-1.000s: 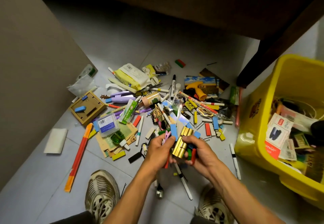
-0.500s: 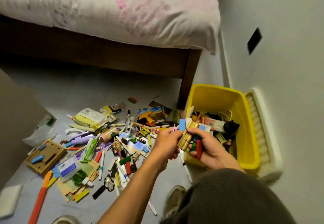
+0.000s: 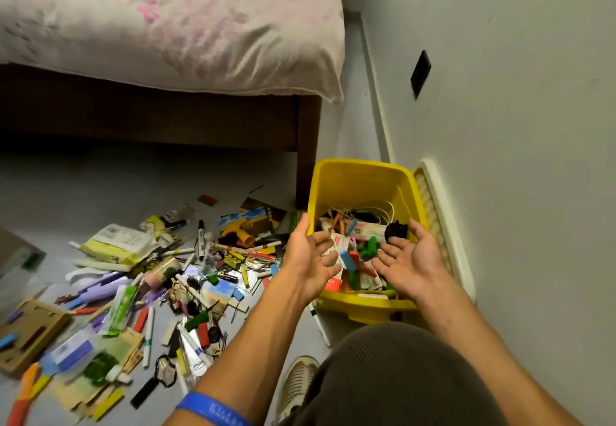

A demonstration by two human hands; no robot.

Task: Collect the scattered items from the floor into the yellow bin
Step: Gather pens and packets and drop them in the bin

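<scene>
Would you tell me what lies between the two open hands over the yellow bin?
In the head view, green pieces falling onto the clutter in the yellow bin show between the left hand and right hand.

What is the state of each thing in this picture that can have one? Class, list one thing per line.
left hand: open, palm up, empty, above the bin's left rim
right hand: open, palm up, empty, above the bin
yellow bin: upright, lidless, partly filled with small items
scattered items: many lie on the floor left of the bin
bed: covered with a sheet
</scene>
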